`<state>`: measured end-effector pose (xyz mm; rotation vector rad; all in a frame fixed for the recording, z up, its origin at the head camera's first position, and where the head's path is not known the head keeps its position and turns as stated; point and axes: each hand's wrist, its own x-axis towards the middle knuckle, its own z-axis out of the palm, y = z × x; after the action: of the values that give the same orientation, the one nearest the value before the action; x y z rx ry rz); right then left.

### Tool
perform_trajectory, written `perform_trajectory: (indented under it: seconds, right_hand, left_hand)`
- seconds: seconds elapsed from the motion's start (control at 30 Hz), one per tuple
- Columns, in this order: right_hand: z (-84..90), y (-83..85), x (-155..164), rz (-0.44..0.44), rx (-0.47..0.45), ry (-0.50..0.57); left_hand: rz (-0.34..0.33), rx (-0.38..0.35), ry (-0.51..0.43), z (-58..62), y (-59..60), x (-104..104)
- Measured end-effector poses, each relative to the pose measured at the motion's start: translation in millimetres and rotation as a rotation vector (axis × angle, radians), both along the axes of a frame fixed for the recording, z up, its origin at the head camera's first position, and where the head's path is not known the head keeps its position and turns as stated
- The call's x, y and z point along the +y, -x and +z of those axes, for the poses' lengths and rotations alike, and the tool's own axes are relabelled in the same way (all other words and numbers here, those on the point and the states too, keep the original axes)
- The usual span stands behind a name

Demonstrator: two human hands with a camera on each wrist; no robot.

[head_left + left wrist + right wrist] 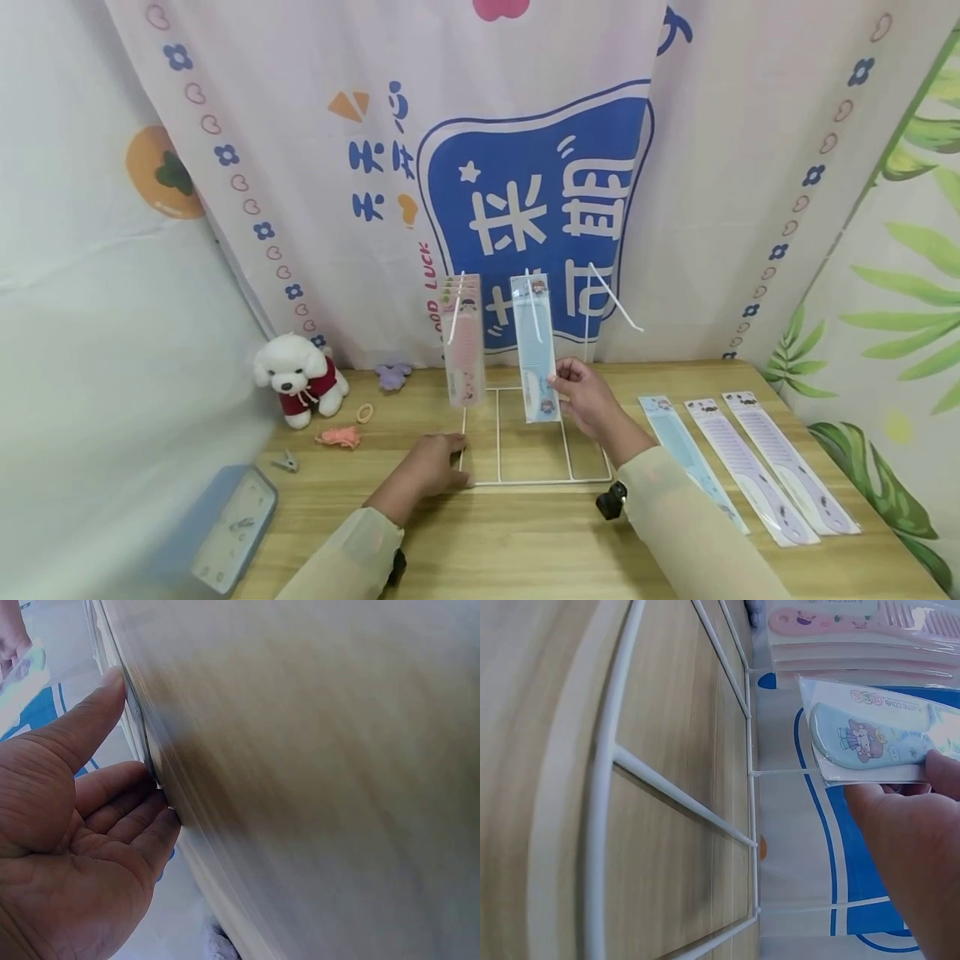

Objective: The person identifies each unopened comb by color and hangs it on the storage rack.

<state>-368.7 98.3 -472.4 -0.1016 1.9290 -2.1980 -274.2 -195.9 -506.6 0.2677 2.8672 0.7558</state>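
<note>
A white wire rack (528, 482) stands on the table with upright hooks. Several packaged pink combs (463, 354) hang together from its left hook. On the middle hook is a packaged blue comb (535, 350), its lower edge pinched between thumb and fingers of my right hand (588, 400). The right wrist view shows a cartoon figure on the blue comb's handle (866, 741). My left hand (431, 467) touches the rack's front left corner, thumb and fingers spread apart. In the left wrist view, that hand's fingertips (169, 817) meet the table surface beside the rod.
Another packaged blue comb (690, 458) and two purple combs (750, 471) (791, 462) lie at the right. Leftward are a plush dog (296, 379), purple clip (392, 377), ring (364, 413), orange cord (339, 437), small clip (285, 461) and blue-rimmed box (236, 529).
</note>
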Motion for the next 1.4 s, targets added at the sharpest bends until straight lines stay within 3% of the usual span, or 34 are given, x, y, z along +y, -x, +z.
perform_trajectory:
  seconds: [0.13, 0.4, 0.63, 1.2, 1.4]
  right_hand:
    - [-2.9, 4.0, -0.8, 0.005, 0.022, -0.018]
    - [2.8, 19.1, -7.4, 0.0, 0.188, -0.346]
    - [12.5, 27.0, -13.1, -0.031, 0.288, -0.513]
    - [19.6, 30.5, -12.2, -0.013, 0.318, -0.534]
    - [28.2, 13.9, 7.7, -0.05, 0.307, -0.56]
  left_hand:
    - [0.003, -0.011, -0.003, -4.0, -0.6, 1.3]
    - [0.01, -0.008, -0.012, -2.4, -0.4, 0.4]
    - [0.005, -0.008, -0.011, 0.6, 1.4, -0.4]
    - [0.012, -0.005, 0.015, -0.8, 2.5, -2.4]
    - [0.0, -0.009, 0.013, -1.0, -0.5, -0.9]
